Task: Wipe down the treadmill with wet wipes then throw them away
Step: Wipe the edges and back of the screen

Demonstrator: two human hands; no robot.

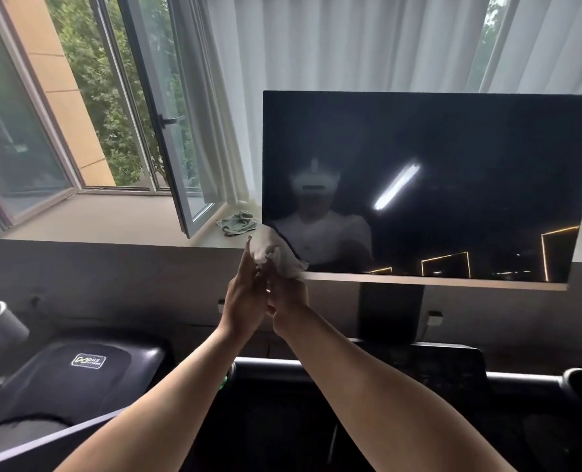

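While both of my hands meet in the middle of the frame, the wet wipe (277, 257) sits bunched between them, pressed against the lower left corner of the treadmill screen (419, 185). The wipe is white, thin and crumpled, with soft folds and a ragged lower edge that overlaps the screen's pale bottom trim. The screen is a wide, flat, glossy black rectangle filling the right half of the frame; its surface mirrors a bright tube light, thin glowing outlines and a dim figure. Below it a dark post drops to the treadmill console (429, 362), matte black with a pale bar along its front.

My right hand (288, 294) grips the wipe, fingers curled up into the wad so that the cloth covers their tips. My left hand (245, 301) lies close against it, fingers long and nearly straight, the forefinger reaching up along the left side of the wipe and touching it. How tightly the hidden fingertips pinch I cannot tell.

On the pale windowsill just left of the screen's corner lies a rumpled grey-green cloth (237, 222). An open window (167, 124) with a grey frame and dark handle stands in the upper left, with sheer white curtains (317, 39) hanging in pleats behind the screen. At lower left is a neighbouring machine (88, 361) in smooth black plastic with a small logo.
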